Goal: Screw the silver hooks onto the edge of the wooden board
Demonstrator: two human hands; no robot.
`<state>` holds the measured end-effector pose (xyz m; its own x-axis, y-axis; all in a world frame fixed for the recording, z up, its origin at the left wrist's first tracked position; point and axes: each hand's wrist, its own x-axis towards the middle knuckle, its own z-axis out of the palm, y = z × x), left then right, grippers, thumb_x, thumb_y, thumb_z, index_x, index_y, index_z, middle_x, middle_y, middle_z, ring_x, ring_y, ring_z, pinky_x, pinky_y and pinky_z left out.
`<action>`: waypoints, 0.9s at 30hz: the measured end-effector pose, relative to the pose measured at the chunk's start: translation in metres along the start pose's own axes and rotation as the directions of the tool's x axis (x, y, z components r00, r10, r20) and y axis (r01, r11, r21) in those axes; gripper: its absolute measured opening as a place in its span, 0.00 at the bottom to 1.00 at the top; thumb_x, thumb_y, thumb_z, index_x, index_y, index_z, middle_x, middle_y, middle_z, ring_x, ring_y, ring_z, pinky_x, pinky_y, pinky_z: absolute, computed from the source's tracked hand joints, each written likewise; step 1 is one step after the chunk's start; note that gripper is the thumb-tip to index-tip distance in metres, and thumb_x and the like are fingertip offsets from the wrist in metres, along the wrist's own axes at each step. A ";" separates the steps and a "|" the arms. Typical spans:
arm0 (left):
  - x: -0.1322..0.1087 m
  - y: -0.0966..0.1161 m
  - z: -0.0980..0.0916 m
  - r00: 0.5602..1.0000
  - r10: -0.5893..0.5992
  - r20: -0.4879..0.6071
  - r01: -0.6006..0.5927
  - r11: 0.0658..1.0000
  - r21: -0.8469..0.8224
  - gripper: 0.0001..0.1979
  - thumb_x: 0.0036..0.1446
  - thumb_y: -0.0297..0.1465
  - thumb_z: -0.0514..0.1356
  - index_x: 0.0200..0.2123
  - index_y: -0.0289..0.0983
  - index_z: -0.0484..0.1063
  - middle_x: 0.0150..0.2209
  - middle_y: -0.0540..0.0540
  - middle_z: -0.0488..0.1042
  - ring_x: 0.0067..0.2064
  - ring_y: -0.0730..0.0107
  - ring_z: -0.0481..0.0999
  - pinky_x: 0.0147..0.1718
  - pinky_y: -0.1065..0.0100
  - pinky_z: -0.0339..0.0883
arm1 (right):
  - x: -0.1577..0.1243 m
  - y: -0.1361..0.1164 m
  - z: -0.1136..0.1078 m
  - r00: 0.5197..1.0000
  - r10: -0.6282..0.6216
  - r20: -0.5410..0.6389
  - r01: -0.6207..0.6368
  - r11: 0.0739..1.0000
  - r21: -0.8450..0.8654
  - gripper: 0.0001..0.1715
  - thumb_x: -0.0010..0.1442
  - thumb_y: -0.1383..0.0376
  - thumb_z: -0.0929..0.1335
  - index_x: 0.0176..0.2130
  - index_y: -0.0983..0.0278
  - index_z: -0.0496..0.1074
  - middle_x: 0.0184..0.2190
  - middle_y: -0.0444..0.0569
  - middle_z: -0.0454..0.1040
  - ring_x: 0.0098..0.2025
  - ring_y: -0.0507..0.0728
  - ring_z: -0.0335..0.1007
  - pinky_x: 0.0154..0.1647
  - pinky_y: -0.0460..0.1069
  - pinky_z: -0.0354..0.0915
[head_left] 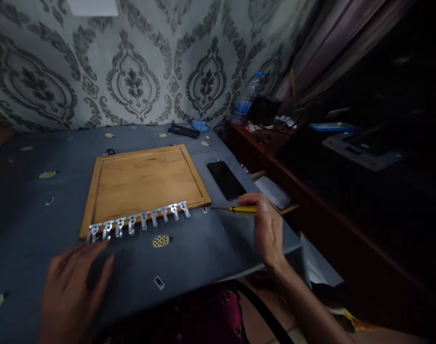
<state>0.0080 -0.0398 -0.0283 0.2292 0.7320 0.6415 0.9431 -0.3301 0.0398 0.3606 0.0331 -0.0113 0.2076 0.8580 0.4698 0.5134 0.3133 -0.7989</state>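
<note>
Yellow tool (244,209) pinched in my right hand (267,227), likely for control; my left hand (76,277) lies unclenched near the hook rail (132,221), set along the board (146,174), perhaps for straightness

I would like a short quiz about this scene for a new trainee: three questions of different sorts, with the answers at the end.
1. What does the right hand hold? A) a phone; B) a yellow-handled tool; C) nothing.
2. True or false: the metal hook strip lies along the near edge of the wooden board.
3. What colour is the bottle cap?

Key: 1. B; 2. True; 3. Blue.
</note>
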 end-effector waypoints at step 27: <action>-0.032 -0.036 -0.008 0.817 -0.533 0.221 0.549 0.836 -0.011 0.21 0.58 0.49 0.50 0.40 0.39 0.72 0.39 0.39 0.78 0.44 0.47 0.72 0.46 0.49 0.67 | -0.017 0.042 0.016 0.989 0.086 0.122 -0.074 0.992 -0.099 0.26 0.64 0.58 0.62 0.56 0.66 0.73 0.42 0.58 0.82 0.44 0.64 0.79 0.48 0.60 0.72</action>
<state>-0.0354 -0.0559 -0.0443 -0.2622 0.9056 0.3335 0.9116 0.1190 0.3936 0.3650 0.0387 -0.0587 0.1480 0.9250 0.3499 0.5768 0.2066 -0.7903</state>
